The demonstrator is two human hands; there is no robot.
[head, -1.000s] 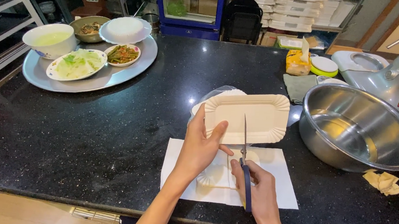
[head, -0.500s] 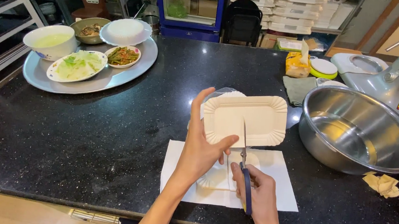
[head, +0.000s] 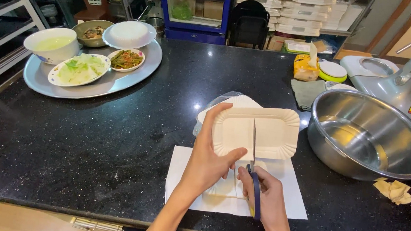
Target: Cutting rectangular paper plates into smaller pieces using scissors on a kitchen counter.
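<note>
The left hand (head: 209, 161) grips the near left edge of a paper tray (head: 257, 132), thumb on top and fingers spread up along its side, holding it lifted above the black speckled stone counter (head: 131, 139). The tray is a shallow cream rectangle with rounded corners and a fluted, crimped rim. The right hand (head: 267, 197) is closed around the blue handles of scissors (head: 254, 169), just right of the left hand and nearly touching its thumb; the thin steel blades point away from the person and run across the middle of the tray.

Under both hands lies a flat white paper sheet (head: 287, 193) with a pale piece resting on it, partly hidden by the hands. Beyond the left fingertips, a clear plastic bag (head: 216, 104) wraps a stack of similar trays. Right of the right hand sits a wide, shiny steel bowl (head: 372, 137), with a crumpled yellowish scrap (head: 394, 190) beside it. Far left of the left hand, a round metal platter (head: 87, 85) carries dishes of food.
</note>
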